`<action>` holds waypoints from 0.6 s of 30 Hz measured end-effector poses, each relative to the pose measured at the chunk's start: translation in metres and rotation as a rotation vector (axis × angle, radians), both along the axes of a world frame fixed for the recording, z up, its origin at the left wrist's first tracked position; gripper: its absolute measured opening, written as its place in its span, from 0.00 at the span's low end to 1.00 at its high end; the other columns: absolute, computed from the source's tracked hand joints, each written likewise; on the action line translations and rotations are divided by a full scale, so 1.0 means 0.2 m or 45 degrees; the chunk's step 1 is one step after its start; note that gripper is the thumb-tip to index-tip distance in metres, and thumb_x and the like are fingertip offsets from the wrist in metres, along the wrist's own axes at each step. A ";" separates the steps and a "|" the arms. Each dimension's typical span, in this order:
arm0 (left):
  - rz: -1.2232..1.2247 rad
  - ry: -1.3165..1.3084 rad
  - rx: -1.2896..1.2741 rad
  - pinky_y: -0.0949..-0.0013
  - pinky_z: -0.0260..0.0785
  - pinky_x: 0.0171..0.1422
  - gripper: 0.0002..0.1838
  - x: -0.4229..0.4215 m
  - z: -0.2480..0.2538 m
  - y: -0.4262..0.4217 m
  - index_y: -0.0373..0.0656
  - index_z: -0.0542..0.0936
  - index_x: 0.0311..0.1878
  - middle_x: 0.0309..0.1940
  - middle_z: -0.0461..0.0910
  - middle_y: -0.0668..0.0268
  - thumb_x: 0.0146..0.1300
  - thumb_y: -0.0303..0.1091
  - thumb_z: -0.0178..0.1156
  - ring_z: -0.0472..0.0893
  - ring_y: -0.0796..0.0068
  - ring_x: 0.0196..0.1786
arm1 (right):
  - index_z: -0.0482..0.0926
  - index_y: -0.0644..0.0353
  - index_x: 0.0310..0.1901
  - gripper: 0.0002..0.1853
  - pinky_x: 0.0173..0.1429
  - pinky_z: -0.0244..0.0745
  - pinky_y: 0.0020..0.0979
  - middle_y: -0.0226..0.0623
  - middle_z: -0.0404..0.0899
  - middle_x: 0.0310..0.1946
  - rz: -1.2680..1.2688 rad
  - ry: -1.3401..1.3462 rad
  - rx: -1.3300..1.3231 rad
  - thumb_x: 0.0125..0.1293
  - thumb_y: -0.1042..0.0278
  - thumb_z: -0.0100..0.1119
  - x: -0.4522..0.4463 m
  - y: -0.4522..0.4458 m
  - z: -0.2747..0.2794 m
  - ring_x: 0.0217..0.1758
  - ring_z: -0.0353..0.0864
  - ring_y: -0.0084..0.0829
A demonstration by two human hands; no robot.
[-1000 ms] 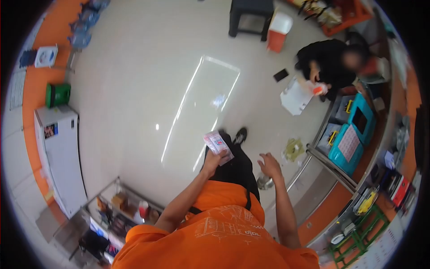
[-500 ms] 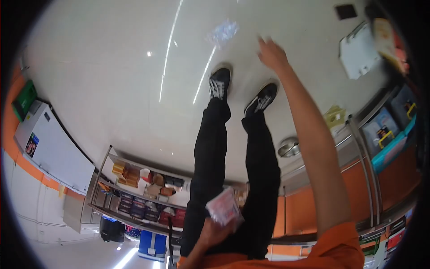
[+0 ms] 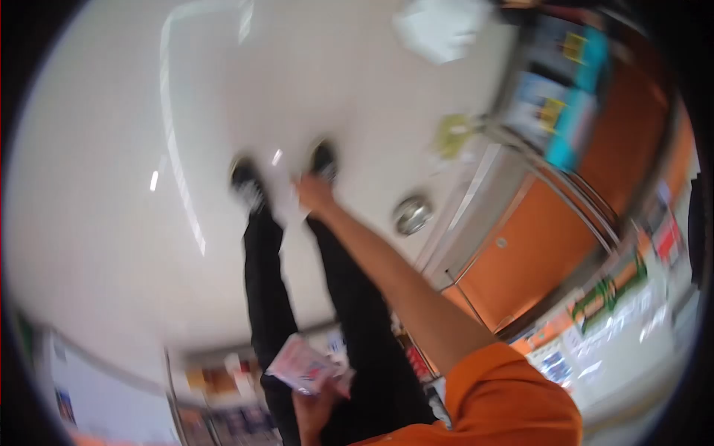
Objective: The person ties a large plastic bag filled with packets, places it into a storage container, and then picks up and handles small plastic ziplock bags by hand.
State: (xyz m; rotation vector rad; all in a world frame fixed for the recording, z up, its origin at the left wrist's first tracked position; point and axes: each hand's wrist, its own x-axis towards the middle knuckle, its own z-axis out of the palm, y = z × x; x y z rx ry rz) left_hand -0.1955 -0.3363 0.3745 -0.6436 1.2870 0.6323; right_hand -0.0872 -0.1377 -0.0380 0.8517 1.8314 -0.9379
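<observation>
In the head view, my left hand is closed around a clear-wrapped, pink-and-white packet in front of my thighs. Small red and blue marks show on its face; I cannot read them. My right arm reaches down across my leg, and my right hand appears beside my right shoe. Blur smears its fingers. A pale, translucent patch lies by the fingertips, but whether the hand holds it is unclear.
At right stands an orange cabinet with metal rails. A round metal bowl and a yellowish item are near it. Clear bins with teal edges sit above. A white object lies on the floor; a shelf and white chest are lower left.
The view has swung, and blur has grown. My right hand has come back from its outstretched position toward my shoes. The shiny plastic item seen beyond my feet no longer shows there. My left hand keeps the packet.
</observation>
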 end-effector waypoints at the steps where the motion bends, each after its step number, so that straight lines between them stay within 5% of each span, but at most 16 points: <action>1: 0.046 -0.080 -0.107 0.58 0.78 0.58 0.21 -0.01 0.01 0.00 0.37 0.72 0.63 0.59 0.77 0.52 0.68 0.27 0.60 0.81 0.56 0.57 | 0.76 0.56 0.55 0.15 0.53 0.78 0.52 0.52 0.80 0.47 -0.062 0.046 0.208 0.70 0.65 0.48 0.15 0.10 0.25 0.53 0.82 0.52; 4: 0.396 0.163 0.089 0.51 0.76 0.64 0.28 -0.07 0.05 0.04 0.37 0.61 0.70 0.61 0.74 0.46 0.70 0.28 0.57 0.79 0.47 0.60 | 0.71 0.53 0.61 0.29 0.52 0.79 0.50 0.48 0.80 0.48 -0.193 -0.282 0.237 0.57 0.61 0.64 0.55 0.44 0.85 0.54 0.81 0.48; 7: 0.635 0.058 0.270 0.48 0.73 0.67 0.27 -0.24 -0.10 -0.14 0.39 0.59 0.72 0.60 0.74 0.46 0.73 0.29 0.53 0.78 0.46 0.61 | 0.75 0.57 0.54 0.23 0.50 0.80 0.50 0.48 0.83 0.43 -0.335 -0.312 0.444 0.57 0.61 0.63 0.88 0.57 1.47 0.50 0.83 0.48; 12: 0.422 0.196 0.439 0.47 0.76 0.64 0.25 -0.53 -0.22 -0.20 0.43 0.61 0.70 0.53 0.75 0.53 0.72 0.30 0.51 0.80 0.50 0.55 | 0.76 0.62 0.49 0.21 0.52 0.76 0.50 0.54 0.82 0.44 -0.752 -0.080 0.405 0.59 0.55 0.59 1.37 0.26 2.06 0.49 0.82 0.55; 14: 0.182 0.387 0.371 0.50 0.80 0.55 0.25 -0.72 -0.22 -0.18 0.48 0.63 0.69 0.48 0.75 0.58 0.69 0.30 0.53 0.81 0.56 0.49 | 0.77 0.61 0.52 0.25 0.51 0.79 0.45 0.51 0.83 0.44 -1.096 0.172 0.544 0.58 0.52 0.64 1.54 -0.13 2.10 0.46 0.85 0.48; 15: 0.454 -0.273 1.414 0.54 0.82 0.49 0.27 -0.86 -0.41 -0.22 0.44 0.61 0.69 0.51 0.76 0.57 0.67 0.28 0.55 0.81 0.58 0.51 | 0.77 0.61 0.54 0.26 0.48 0.81 0.40 0.47 0.85 0.41 -1.650 0.118 0.221 0.57 0.54 0.66 1.55 -0.27 2.23 0.42 0.86 0.42; 16: -0.027 0.394 1.079 0.55 0.82 0.48 0.28 -0.95 -0.36 -0.20 0.43 0.60 0.69 0.52 0.76 0.56 0.68 0.28 0.55 0.81 0.59 0.51 | 0.77 0.59 0.56 0.26 0.50 0.80 0.43 0.44 0.85 0.43 -1.915 0.015 0.084 0.57 0.57 0.66 1.50 -0.39 2.46 0.47 0.85 0.42; 17: -0.452 1.006 0.657 0.56 0.82 0.46 0.29 -0.94 -0.33 -0.17 0.43 0.59 0.70 0.53 0.76 0.55 0.68 0.28 0.55 0.81 0.60 0.51 | 0.74 0.58 0.63 0.31 0.62 0.75 0.40 0.43 0.81 0.56 -1.742 -0.212 0.145 0.57 0.57 0.66 1.48 -0.50 2.58 0.60 0.80 0.39; 18: -0.749 1.129 0.574 0.56 0.81 0.48 0.30 -1.01 -0.37 -0.12 0.43 0.57 0.72 0.55 0.76 0.53 0.68 0.30 0.55 0.80 0.59 0.53 | 0.74 0.58 0.63 0.31 0.62 0.75 0.40 0.43 0.81 0.56 -1.750 -0.175 0.163 0.57 0.57 0.66 1.50 -0.45 2.59 0.60 0.80 0.39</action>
